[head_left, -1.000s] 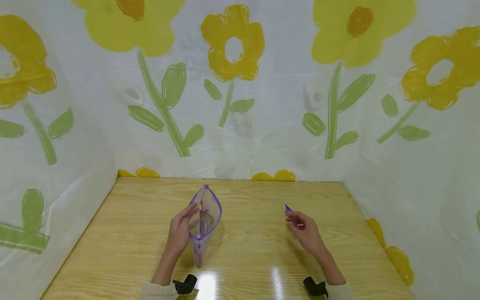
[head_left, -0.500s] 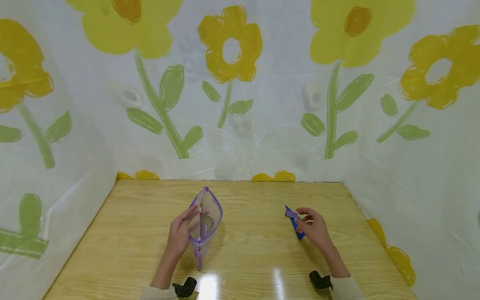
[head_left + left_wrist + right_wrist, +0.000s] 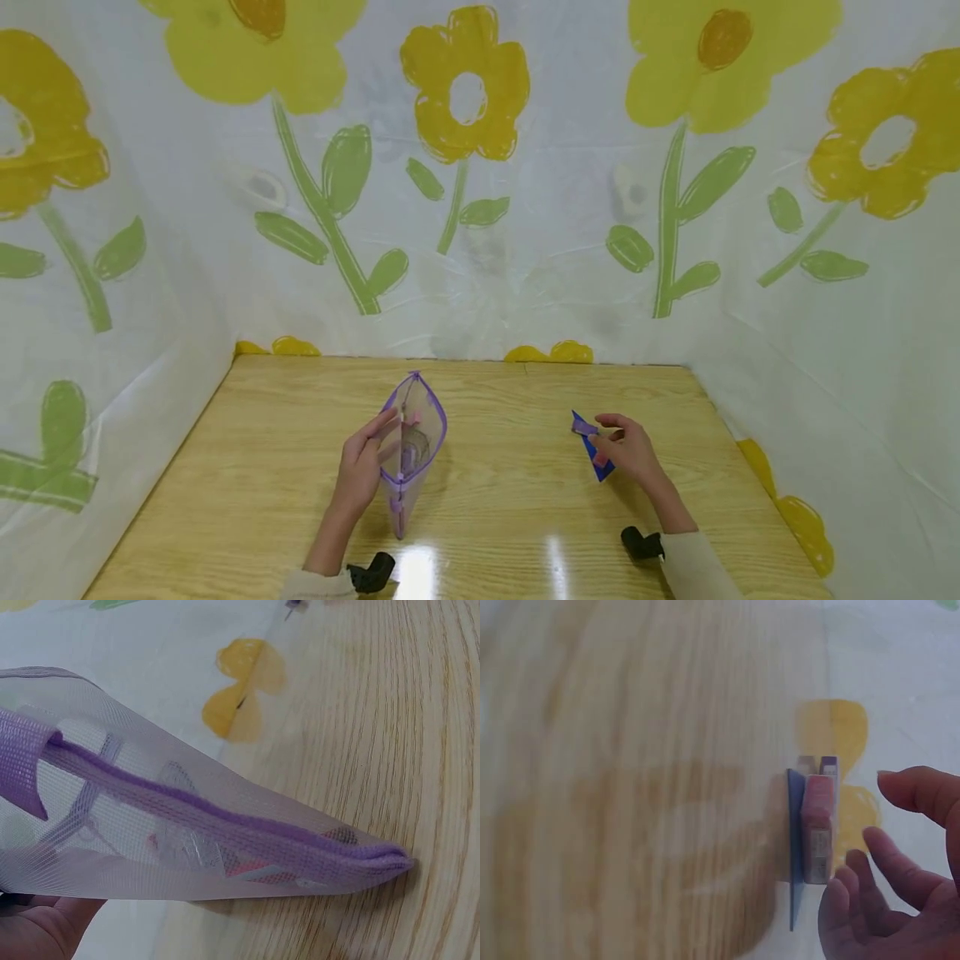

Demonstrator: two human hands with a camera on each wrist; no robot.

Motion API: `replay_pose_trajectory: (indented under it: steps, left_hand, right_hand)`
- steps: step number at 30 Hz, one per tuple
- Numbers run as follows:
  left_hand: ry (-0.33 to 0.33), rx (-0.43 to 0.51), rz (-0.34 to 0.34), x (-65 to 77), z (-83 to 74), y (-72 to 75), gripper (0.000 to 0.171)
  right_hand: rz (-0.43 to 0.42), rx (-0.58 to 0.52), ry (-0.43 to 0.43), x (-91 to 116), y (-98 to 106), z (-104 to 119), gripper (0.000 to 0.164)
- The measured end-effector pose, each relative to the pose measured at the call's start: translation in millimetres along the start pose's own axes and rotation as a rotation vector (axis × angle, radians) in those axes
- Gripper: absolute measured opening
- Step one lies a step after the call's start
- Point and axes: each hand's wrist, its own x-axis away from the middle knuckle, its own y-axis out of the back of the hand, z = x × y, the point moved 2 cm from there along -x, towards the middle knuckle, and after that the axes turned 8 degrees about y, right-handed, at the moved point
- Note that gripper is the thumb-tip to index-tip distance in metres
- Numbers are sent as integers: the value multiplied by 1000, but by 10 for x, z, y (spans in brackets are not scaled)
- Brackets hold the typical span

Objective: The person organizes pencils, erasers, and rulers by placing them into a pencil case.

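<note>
A screened-off work space: creased white sheeting (image 3: 555, 258) printed with yellow flowers (image 3: 467, 137) stands along the far, left and right edges of a wood-grain worktop (image 3: 498, 467), folding round both far corners. The kind of room beyond cannot be told.

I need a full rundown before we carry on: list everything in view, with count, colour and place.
mesh bag: 1, whitish with purple trim, mouth gaping, in the left hand's grip
bag contents: count unclear, clear and pinkish, seen through the mesh
blue triangle: 1, blue, flat on the table by the right hand
purple block: 1, purple, on the triangle's far part
pink block: 1, pink, on the triangle's nearer part
table: 1, light wood, under everything
cloth backdrop: count unclear, white with yellow flowers, behind and at both sides
wrist devices: 2, black, one per wrist
sleeves: 2, cream, bottom of head view
left hand: 1, bare, gripping the bag
right hand: 1, bare, beside the blocks
</note>
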Motion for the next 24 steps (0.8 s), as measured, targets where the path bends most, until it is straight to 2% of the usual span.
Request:
replay_pose_trajectory:
  steps: [9,17,24]
  left_hand:
    - [-2,-12,3,6,2,17,50]
    - [6,10,13,1,-10,18,50]
    - [11,9,-4,-11,4,-3,51]
  right_hand:
    - [67,-69,-48,-85,-98,-49,45]
    - [53,77,-41,-157,-87,-88,40]
    - [91,83,-41,-196,-39,-88,41]
